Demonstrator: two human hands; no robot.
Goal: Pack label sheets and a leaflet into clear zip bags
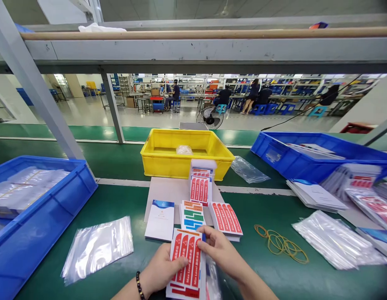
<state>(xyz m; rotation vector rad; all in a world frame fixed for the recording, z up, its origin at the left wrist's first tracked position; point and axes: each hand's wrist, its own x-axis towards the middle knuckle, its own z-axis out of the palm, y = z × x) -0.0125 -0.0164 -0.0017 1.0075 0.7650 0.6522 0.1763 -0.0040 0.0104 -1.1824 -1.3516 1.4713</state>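
My left hand (pixel 160 266) grips a stack of red-and-white label sheets (pixel 186 271) from its left side, thumb on top. At the upper right corner of the same stack, my right hand (pixel 216 246) pinches the edge between thumb and fingers. Part of a clear plastic bag (pixel 212 277) shows beneath the stack at its right. Just beyond the hands lie a white booklet (pixel 160 221) with a blue top, a pile of green, blue and orange label sheets (pixel 192 214), and a pile of red label sheets (pixel 227 218). More red labels (pixel 200 188) lean against the yellow bin (pixel 187 164).
Clear plastic bags (pixel 98 246) lie flat at left beside a blue bin (pixel 65 196). On the right are rubber bands (pixel 282 243), another pile of clear bags (pixel 333 239), booklets (pixel 316 195) and a second blue bin (pixel 293 162). A metal post (pixel 52 83) rises at left.
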